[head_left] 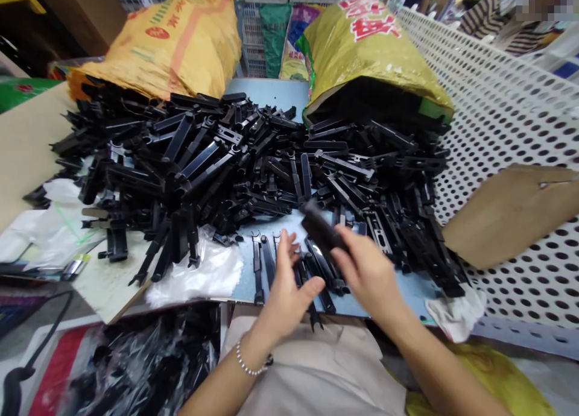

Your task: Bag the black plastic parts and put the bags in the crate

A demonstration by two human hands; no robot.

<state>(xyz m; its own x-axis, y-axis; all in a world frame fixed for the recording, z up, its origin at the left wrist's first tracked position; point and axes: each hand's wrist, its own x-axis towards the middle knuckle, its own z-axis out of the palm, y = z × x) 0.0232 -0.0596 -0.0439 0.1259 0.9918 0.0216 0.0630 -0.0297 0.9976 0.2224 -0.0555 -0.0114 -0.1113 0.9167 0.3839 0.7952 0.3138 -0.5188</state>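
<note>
My right hand (pixel 368 268) grips a black plastic part (pixel 320 228), a long narrow piece blurred by motion and raised above the table edge. Beside it, my left hand (pixel 289 292) has its thumb and fingers apart, palm turned toward the right hand, with nothing gripped. Under and around both hands lie several black plastic parts (pixel 257 268) set roughly side by side on the blue tabletop (pixel 244 283). Some have small forked ends. Behind them spreads a large heap of similar black parts (pixel 271 157).
An orange woven sack (pixel 190 42) and a yellow-green sack (pixel 357 48) lie behind the heap, their mouths toward me. A white perforated panel (pixel 502 108) with brown cardboard (pixel 511 217) stands at right. Clear plastic bags (pixel 199 268) lie left; a box of bagged parts (pixel 149 362) sits below.
</note>
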